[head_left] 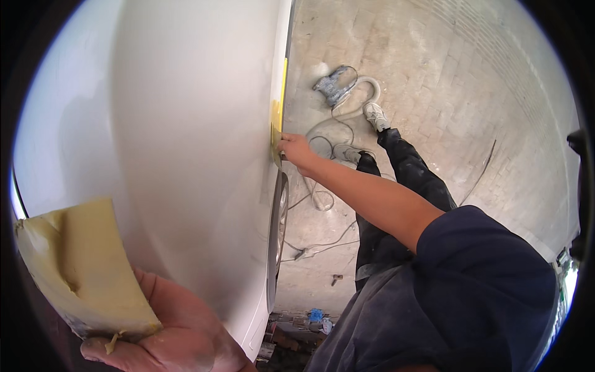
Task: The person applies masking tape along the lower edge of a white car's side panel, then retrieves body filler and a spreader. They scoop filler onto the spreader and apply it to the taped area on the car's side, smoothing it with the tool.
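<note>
In my left hand [183, 328], at the lower left, is a cream-yellow mixing board [102, 248] with a lump of body filler [68, 257] smeared on it. My thumb lies along its lower edge. Farther up, my right hand [296, 150] pinches a thin yellowish spreader [276, 152] against the edge of a white car's body [192, 136]. Just beyond the spreader, yellow filler [276, 113] coats that edge. A bright yellow strip [285, 80] runs along the same edge. My right fingers partly cover the spreader.
A car wheel [282, 211] sits just nearer than my right hand. On the pale floor lie a grey-blue sander [336, 85] with a hose [374, 88] and looping cables [331, 245]. My shoes [375, 116] stand close to them. Debris with a blue scrap [316, 315] lies at the bottom.
</note>
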### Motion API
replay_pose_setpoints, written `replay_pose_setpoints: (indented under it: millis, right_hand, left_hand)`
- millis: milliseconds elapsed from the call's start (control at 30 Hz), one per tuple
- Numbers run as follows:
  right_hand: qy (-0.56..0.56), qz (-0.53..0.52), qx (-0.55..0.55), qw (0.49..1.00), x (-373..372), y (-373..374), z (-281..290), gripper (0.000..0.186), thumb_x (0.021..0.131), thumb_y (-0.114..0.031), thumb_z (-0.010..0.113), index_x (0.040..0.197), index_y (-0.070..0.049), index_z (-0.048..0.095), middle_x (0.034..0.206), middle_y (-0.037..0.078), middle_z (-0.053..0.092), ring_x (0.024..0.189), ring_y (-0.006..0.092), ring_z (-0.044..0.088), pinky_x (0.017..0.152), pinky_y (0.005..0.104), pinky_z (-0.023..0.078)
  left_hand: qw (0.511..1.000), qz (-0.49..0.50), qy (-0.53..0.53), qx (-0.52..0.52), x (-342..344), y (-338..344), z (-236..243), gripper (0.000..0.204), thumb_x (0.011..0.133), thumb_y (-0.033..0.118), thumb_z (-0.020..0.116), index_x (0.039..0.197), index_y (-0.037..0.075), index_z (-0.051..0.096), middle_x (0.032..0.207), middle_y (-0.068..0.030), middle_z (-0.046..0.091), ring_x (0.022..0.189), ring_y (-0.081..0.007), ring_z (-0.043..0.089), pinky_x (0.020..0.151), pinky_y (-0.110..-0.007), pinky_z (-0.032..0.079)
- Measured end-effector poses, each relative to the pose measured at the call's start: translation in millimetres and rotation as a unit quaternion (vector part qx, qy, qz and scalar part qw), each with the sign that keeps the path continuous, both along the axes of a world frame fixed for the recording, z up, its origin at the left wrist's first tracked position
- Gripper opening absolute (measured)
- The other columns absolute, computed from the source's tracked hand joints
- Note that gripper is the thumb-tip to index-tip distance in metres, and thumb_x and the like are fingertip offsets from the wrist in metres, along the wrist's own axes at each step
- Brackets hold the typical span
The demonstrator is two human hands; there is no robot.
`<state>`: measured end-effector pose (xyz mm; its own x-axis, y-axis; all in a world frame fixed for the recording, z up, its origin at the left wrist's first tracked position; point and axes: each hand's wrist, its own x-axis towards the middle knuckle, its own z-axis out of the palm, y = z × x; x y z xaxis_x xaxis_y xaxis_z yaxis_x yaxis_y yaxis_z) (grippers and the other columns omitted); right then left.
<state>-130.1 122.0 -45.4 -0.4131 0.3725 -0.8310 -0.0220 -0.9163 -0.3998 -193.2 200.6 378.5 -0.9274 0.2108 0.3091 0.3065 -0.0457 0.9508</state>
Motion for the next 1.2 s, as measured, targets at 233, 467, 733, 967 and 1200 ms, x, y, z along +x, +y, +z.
replay_pose_setpoints:
  millis: [233, 467, 733, 967, 1200]
  right_hand:
    - [-0.101, -0.010, -0.002, 0.995, 29, 17, -57, 0.029, 0.094, -0.012, 0.059, 0.110, 0.004, 0.078, 0.096, 0.018, 0.075, 0.086, 0.0224, 0.069, 0.076, 0.0419, 0.054]
    - [-0.164, 0.096, 0.108, 0.976, -8, 35, -73, 0.031, 0.090, -0.013, 0.059, 0.106, 0.006, 0.078, 0.099, 0.028, 0.077, 0.092, 0.0395, 0.075, 0.082, 0.0489, 0.056]
    - [-0.176, 0.116, 0.080, 0.974, -38, 40, -81, 0.031, 0.089, -0.013, 0.062, 0.109, 0.002, 0.081, 0.104, 0.027, 0.079, 0.099, 0.0450, 0.076, 0.084, 0.0496, 0.057]
    - [-0.107, 0.086, 0.102, 0.985, -22, 35, -77, 0.027, 0.090, -0.015, 0.065, 0.105, 0.003, 0.080, 0.096, 0.025, 0.078, 0.086, 0.0375, 0.076, 0.079, 0.0483, 0.058]
    - [-0.136, 0.107, 0.115, 0.978, 7, 32, -79, 0.024, 0.095, -0.010, 0.062, 0.101, 0.007, 0.078, 0.092, 0.017, 0.075, 0.082, 0.0276, 0.073, 0.075, 0.0436, 0.060]
  left_hand:
    - [0.999, -0.016, 0.033, -0.018, -1, -3, -3, 0.050, 0.120, 0.033, 0.041, 0.153, -0.002, 0.054, 0.159, -0.0212, 0.055, 0.147, -0.0379, 0.055, 0.133, -0.051, 0.039]
    - [0.999, -0.020, 0.046, 0.001, -2, -2, -5, 0.047, 0.119, 0.029, 0.044, 0.154, -0.003, 0.052, 0.160, -0.0229, 0.052, 0.149, -0.0397, 0.053, 0.134, -0.053, 0.038]
    - [0.999, -0.008, 0.031, 0.000, -3, -2, -3, 0.047, 0.119, 0.028, 0.044, 0.155, -0.003, 0.050, 0.159, -0.0239, 0.052, 0.149, -0.0403, 0.052, 0.134, -0.053, 0.036]
    - [1.000, -0.009, 0.026, 0.006, -1, 0, -3, 0.047, 0.119, 0.027, 0.045, 0.155, -0.002, 0.050, 0.159, -0.0237, 0.051, 0.149, -0.0408, 0.052, 0.134, -0.054, 0.036]
    - [0.999, 0.015, 0.037, 0.004, -1, 1, -5, 0.046, 0.119, 0.028, 0.045, 0.154, -0.002, 0.052, 0.160, -0.0234, 0.051, 0.149, -0.0413, 0.052, 0.135, -0.055, 0.035]
